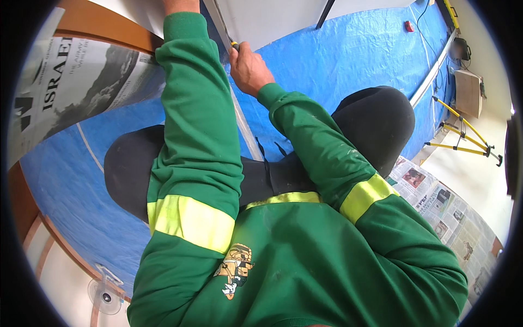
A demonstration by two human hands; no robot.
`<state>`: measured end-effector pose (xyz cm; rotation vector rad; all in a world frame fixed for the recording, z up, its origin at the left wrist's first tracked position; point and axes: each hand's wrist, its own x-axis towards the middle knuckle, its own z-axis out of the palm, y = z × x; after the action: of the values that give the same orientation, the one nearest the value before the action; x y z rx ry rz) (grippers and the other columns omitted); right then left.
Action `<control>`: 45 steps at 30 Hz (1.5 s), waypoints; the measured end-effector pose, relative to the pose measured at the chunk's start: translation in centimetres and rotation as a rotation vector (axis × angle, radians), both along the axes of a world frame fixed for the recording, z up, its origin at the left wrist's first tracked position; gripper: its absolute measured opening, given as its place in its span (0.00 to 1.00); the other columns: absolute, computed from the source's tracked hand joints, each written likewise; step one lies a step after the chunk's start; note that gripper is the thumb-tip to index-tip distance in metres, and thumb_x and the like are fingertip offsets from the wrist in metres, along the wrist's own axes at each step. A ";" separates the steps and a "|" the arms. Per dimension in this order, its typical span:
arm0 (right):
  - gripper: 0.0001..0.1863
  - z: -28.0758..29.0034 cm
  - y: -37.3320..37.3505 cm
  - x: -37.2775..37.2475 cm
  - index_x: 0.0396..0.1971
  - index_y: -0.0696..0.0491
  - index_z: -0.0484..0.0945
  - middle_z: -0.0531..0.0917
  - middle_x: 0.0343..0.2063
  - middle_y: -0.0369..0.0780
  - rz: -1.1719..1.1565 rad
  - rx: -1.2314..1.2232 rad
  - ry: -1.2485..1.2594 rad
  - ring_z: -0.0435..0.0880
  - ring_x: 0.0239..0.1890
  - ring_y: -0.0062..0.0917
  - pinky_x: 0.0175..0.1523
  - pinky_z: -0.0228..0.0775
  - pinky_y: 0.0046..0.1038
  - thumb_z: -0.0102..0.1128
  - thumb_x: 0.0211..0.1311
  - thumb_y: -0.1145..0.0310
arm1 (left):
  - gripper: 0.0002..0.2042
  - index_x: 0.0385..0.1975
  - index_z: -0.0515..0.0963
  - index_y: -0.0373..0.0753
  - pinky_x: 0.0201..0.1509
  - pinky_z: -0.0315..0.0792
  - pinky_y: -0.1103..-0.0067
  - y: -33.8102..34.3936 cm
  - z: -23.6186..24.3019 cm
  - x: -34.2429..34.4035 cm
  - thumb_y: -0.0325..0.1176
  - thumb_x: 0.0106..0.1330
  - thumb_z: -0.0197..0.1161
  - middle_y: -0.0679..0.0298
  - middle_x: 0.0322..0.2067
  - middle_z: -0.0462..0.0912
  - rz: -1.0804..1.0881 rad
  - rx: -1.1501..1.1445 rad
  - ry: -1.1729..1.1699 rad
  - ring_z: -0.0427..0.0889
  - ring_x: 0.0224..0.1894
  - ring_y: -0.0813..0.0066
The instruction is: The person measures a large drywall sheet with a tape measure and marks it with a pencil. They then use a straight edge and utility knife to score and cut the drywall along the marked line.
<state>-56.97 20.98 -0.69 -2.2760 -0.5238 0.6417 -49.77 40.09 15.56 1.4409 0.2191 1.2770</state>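
My right hand (251, 70) is closed around a screwdriver (235, 46) with a yellow and black handle. Most of the handle is inside the fist, and its front end points at the narrow edge of a white panel (261, 22). I cannot make out whether the tip touches anything. My left arm reaches past the upper edge of the picture. Only the wrist end of my left hand (182, 5) shows, beside the panel's edge, and its fingers are out of sight.
Blue plastic sheeting (327, 60) covers the floor under my bent legs. Newspaper (103, 76) hangs over a brown wooden frame at left; more newspaper (447, 212) lies at right. A yellow tripod (463, 131), a wooden box (468, 94) and cables line the right wall. A fan (106, 297) stands lower left.
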 end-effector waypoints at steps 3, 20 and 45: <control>0.20 -1.0 -0.4 0.0 0.49 0.58 0.68 0.84 0.37 0.67 -0.001 0.020 0.011 0.81 0.44 0.69 0.51 0.68 0.67 0.46 0.84 0.53 | 0.25 0.27 0.67 0.44 0.37 0.57 0.78 0.7 -0.4 0.2 0.56 0.80 0.62 0.76 0.28 0.62 0.024 0.016 0.007 0.59 0.33 0.81; 0.25 -0.4 0.3 -0.7 0.46 0.65 0.70 0.84 0.38 0.70 -0.031 0.052 -0.018 0.81 0.44 0.72 0.51 0.72 0.65 0.44 0.83 0.52 | 0.23 0.29 0.66 0.43 0.37 0.56 0.78 -2.2 -3.5 -0.9 0.53 0.84 0.57 0.77 0.29 0.59 0.036 -0.077 0.110 0.58 0.33 0.83; 0.23 2.8 1.3 1.0 0.50 0.68 0.79 0.88 0.43 0.62 0.030 -0.229 0.166 0.92 0.44 0.53 0.53 0.84 0.49 0.49 0.78 0.60 | 0.23 0.49 0.81 0.32 0.52 0.77 0.68 -4.4 -13.9 -6.1 0.51 0.78 0.66 0.56 0.40 0.89 0.083 0.093 0.584 0.85 0.43 0.66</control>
<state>-56.02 22.27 2.13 -2.4021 -0.4231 0.9385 -55.92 35.74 1.62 1.8777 0.6193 0.9097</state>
